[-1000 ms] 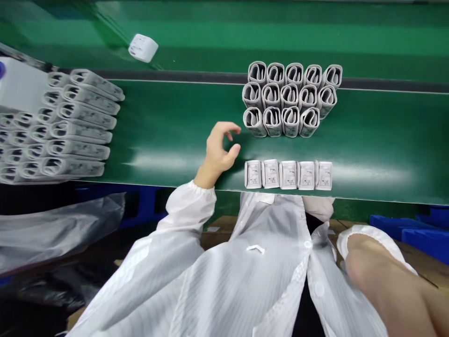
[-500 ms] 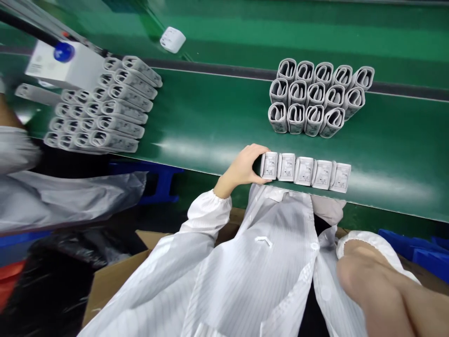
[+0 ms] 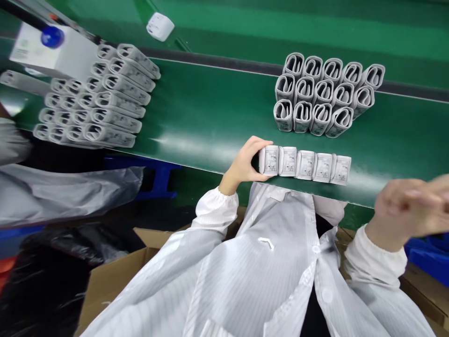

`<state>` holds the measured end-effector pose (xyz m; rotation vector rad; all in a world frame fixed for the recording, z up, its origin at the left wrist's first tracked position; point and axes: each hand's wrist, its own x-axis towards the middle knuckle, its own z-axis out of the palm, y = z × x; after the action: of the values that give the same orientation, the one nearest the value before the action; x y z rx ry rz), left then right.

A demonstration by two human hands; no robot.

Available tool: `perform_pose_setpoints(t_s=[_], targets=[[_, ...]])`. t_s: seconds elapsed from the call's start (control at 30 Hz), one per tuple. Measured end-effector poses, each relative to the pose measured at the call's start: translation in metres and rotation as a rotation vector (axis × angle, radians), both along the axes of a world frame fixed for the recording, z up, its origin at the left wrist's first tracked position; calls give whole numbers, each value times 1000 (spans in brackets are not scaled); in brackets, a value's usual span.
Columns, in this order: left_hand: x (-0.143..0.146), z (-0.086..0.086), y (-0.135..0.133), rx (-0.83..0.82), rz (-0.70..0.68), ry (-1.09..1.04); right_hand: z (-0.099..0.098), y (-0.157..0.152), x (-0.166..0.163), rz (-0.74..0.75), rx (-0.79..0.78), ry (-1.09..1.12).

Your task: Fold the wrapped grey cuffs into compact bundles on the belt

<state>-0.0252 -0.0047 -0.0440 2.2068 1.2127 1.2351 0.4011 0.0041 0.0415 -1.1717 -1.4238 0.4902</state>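
My left hand (image 3: 247, 161) grips the left end of a short row, its thumb and fingers around a rolled grey-white cuff (image 3: 271, 160). Beside that one stand several more rolled cuffs (image 3: 305, 164), side by side near the front edge of the green work surface, printed faces showing. Smeared by motion, my right hand (image 3: 407, 208) is over the front edge to the right of the row; its fingers cannot be made out. Behind the row, a stacked block of rolled cuffs (image 3: 323, 91) shows its coiled ends.
Another pile of rolled cuffs (image 3: 94, 105) lies at the left, with a white box (image 3: 58, 51) behind it. A small white device (image 3: 160, 26) sits at the back. Another person's sleeve (image 3: 14, 142) shows at the left edge. Below is an open cardboard box (image 3: 112, 285).
My right hand has come up from the lower right to the surface's front edge. My left hand stays on the row's end cuff. The view has shifted slightly.
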Motion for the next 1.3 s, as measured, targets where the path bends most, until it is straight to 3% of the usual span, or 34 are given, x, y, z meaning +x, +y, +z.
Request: perform_pose_setpoints(t_s=[0.07,0.17,0.27,0.6,0.83,1.07,1.3], targets=[[4,-2,6,46,0,-22,-25,21,-6,-83,141,38],[11,-6,14,127,-9,-49,-56,36,-9,118,-83,-210],[14,-9,18,180,-41,-106,-68,36,-4,218,-225,-367],[13,-20,15,70,-19,-237,-72,33,-4,61,-344,-312],[16,-18,10,82,-6,-268,-68,30,-1,63,-315,-340],[12,-21,7,18,72,-141,-72,30,0,67,-311,-341],[11,-20,7,9,64,-131,-66,29,-3,71,-289,-332]])
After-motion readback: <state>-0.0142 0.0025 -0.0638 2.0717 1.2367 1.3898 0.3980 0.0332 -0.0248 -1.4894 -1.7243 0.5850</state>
